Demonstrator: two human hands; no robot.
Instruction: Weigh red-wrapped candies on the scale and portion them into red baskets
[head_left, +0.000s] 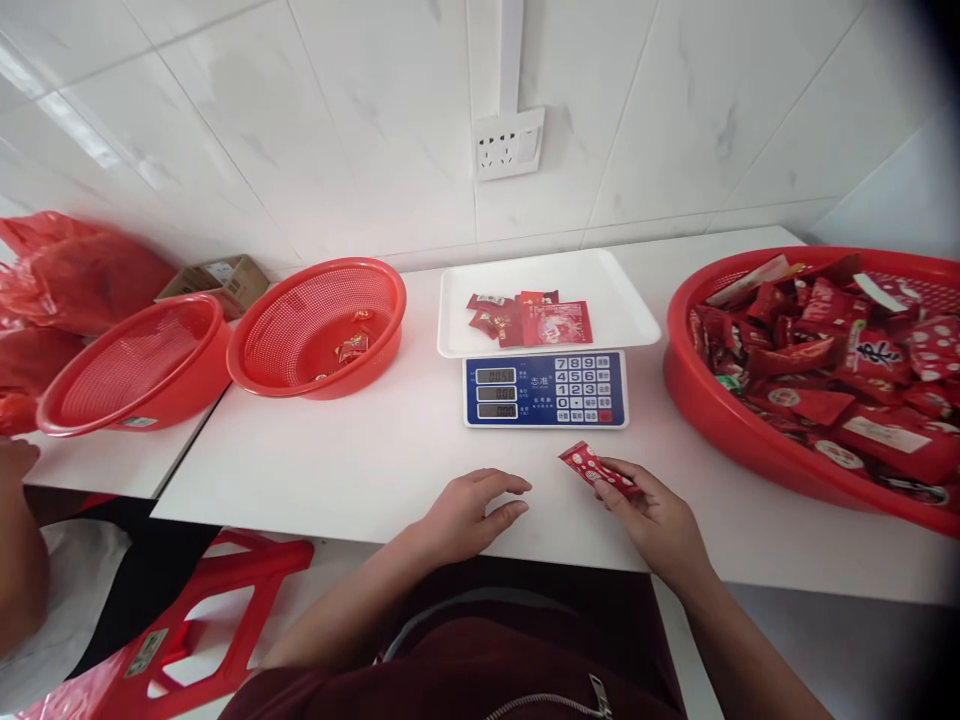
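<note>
My left hand (474,516) is empty, fingers parted; my right hand (664,525) pinches a packet (587,465). Well left of that grip, one basket (296,325) holds few sweets (352,347); beyond it, several wrappers (556,325) lie on the tray (611,285); rightward, a big basket (684,410) is heaped. My packet is slim, red, white-spotted.

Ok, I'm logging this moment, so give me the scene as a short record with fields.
left hand: the left hand is open, holding nothing
right hand: the right hand holds a dotted red packet
scale: blue-fronted scale, red packets on its white tray
right basket: large red basket, heaped with wrapped packets
far left: another person's arm
</note>
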